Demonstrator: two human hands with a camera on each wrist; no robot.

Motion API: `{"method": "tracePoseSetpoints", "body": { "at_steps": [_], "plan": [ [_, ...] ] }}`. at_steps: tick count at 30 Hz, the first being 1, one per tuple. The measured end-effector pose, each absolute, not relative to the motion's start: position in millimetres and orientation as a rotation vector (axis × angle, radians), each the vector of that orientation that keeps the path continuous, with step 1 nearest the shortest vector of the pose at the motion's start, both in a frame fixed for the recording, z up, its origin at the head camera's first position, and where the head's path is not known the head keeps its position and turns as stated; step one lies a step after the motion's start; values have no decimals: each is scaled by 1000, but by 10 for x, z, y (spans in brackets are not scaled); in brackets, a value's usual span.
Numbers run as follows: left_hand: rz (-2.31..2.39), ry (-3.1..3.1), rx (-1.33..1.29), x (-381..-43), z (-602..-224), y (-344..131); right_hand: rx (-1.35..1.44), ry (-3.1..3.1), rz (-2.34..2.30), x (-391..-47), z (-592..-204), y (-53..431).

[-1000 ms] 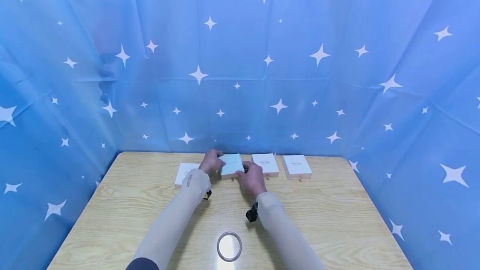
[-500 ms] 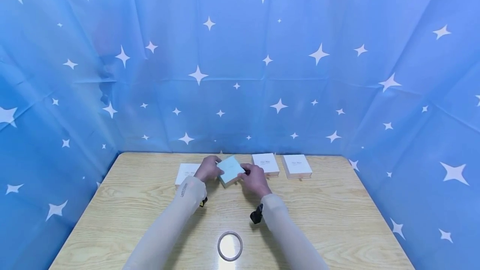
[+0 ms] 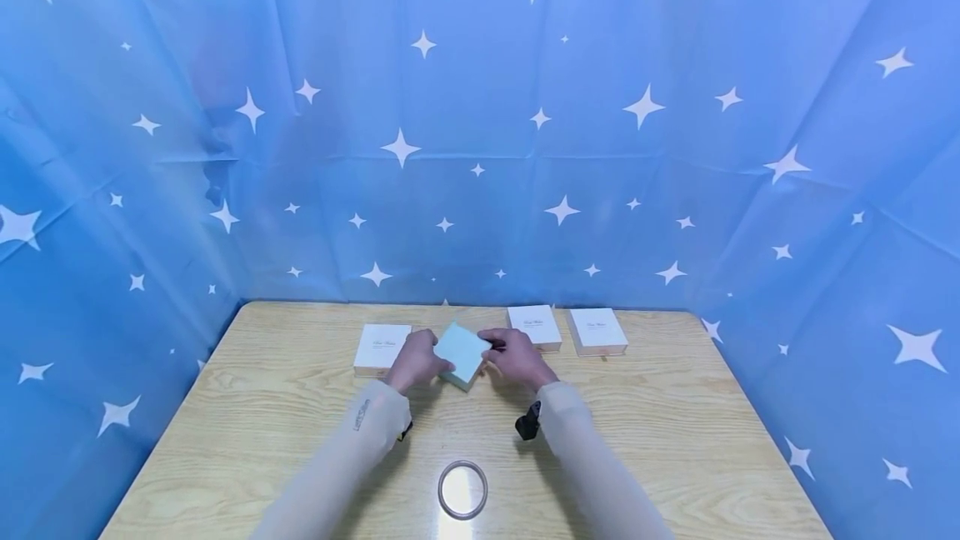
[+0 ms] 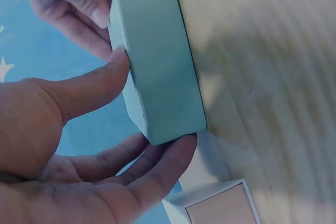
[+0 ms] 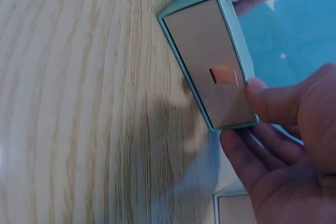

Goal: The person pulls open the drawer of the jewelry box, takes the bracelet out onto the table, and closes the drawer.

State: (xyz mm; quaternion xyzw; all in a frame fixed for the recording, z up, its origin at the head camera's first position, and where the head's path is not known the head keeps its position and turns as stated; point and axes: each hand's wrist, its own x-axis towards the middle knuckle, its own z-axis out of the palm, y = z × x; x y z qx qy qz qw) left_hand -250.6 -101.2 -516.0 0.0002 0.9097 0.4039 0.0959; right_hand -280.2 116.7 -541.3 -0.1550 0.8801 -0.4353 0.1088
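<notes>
A mint-green box [image 3: 461,352] is held between both hands in the head view, turned cornerwise to the table edge. My left hand [image 3: 415,362] grips its left side, the thumb on the top face and the fingers at the side and lower edge. On the opposite side, my right hand [image 3: 522,358] pinches the box by a corner. The right wrist view shows a tan drawer-like end [image 5: 202,59] framed in green, with a small copper-coloured tab or slot [image 5: 224,76]. A plain green side [image 4: 160,61] faces the left wrist camera. Whether the box touches the table cannot be told.
A white box [image 3: 381,345] lies beside the left hand. Two more, a nearer white box [image 3: 534,325] and a farther white box [image 3: 597,328], lie right of the green one. A grey ring [image 3: 441,490] lies on the wooden table [image 3: 660,440]. A starry blue curtain [image 3: 480,123] borders the table.
The green box has left its place in the row, come toward the person and turned cornerwise, with both hands holding it throughout. The white boxes and ring have stayed put.
</notes>
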Motion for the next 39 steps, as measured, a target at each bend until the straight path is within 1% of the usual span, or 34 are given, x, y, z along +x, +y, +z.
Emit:
{"method": "tracePoseSetpoints", "body": {
  "at_steps": [9,21,30,39],
  "plan": [
    [1231,2720,-37,-2219,-5210,-925,-528,2516,-1260,-2806,-5430,1238],
    [1263,2784,-117,-1972,-5293,-799,-621,2478,-1197,-2775,-5421,1280],
    [1249,2815,-122,-1918,-5308,-769,-643,2479,-1204,-2774,-5445,1285],
    [1155,2859,-49,-1926,-5256,-796,-576,2537,-1277,-2755,-5421,1333]
  ]
}}
